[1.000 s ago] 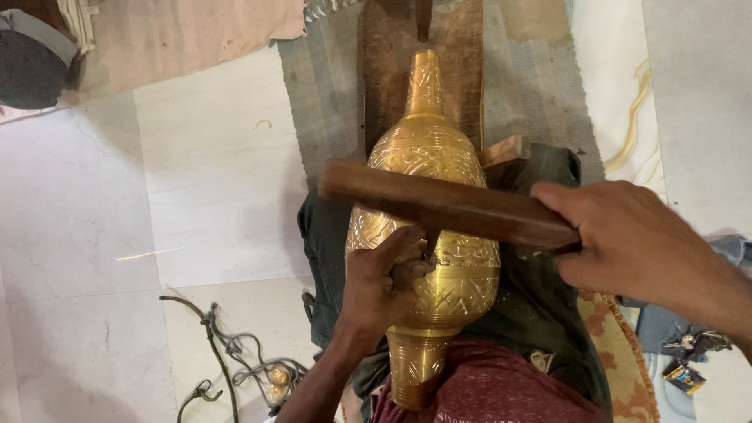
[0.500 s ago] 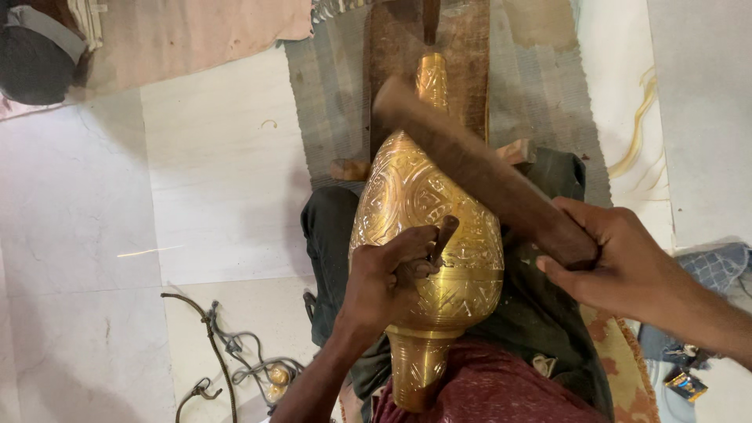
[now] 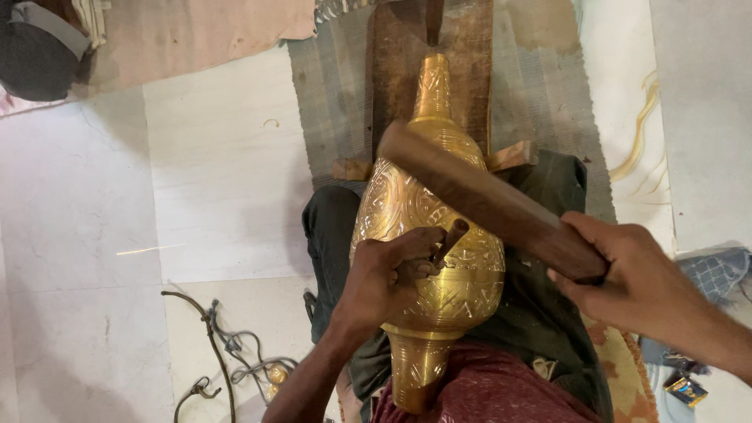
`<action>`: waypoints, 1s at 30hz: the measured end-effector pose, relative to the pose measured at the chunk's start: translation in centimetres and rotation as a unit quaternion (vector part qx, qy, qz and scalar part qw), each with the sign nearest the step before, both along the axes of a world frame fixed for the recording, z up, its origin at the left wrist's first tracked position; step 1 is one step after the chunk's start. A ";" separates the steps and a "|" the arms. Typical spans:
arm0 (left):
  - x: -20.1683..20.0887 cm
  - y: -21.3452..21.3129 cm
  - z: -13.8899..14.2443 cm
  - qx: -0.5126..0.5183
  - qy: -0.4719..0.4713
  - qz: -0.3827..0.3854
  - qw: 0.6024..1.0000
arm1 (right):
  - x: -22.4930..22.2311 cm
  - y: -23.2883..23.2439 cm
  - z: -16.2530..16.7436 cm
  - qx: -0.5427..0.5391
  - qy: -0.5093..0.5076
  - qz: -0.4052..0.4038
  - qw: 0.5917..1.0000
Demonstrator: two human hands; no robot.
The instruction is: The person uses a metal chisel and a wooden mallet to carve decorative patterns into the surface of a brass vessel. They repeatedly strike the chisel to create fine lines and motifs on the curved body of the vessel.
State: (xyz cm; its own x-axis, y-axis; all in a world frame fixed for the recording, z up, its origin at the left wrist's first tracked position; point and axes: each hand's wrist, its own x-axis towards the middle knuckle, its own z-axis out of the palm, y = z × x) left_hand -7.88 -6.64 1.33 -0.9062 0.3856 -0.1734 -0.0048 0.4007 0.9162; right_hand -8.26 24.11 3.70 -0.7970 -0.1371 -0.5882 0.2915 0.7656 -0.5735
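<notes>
Both hands were busy over a large engraved brass vessel that lay lengthwise across the person's lap, its narrow neck pointing away onto a dark wooden board and its foot resting against a maroon cloth. The left hand was closed around a short dark chisel-like tool, its tip set against the patterned belly of the vessel, with the knuckles resting on the metal. The right hand gripped one end of a thick brown wooden bat, fingers wrapped tight, and the bat slanted up and to the left over the vessel, its far end above the shoulder of the brass and its middle just above the tool's head; whether it touched the tool was hard to tell from this angle. The bat hid part of the vessel's upper right side. Two small wooden wedges stuck out beside the vessel where it met the board. Dark green cloth lay under and to the right of it, over a grey woven mat. On the pale tiled floor to the left lay a tangle of grey cable with a small brass piece in it, well apart from the hands. A pinkish sheet and a dark bag lay at the far left corner.
</notes>
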 end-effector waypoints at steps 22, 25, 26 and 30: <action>-1.2 -0.5 1.0 0.014 -0.010 -0.045 0.999 | 2.0 0.3 -0.7 0.014 -0.015 0.002 1.000; -1.2 -0.6 1.0 0.024 -0.023 -0.053 0.998 | 2.1 -0.2 -0.6 0.012 0.060 0.050 0.997; -1.2 -0.7 1.0 0.030 -0.019 -0.055 0.998 | 2.1 -0.3 -0.5 0.017 0.036 0.017 0.999; -1.2 -0.8 0.9 0.048 -0.024 -0.057 0.997 | 2.5 -0.4 -0.4 0.083 0.013 0.029 0.996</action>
State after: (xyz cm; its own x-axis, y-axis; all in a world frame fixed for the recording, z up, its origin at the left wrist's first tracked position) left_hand -9.10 -7.46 2.22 -0.8469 0.5030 -0.1723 -0.0080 0.3121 0.9500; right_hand -5.75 23.71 3.35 -0.8056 -0.0855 -0.5862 0.2319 0.8651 -0.4448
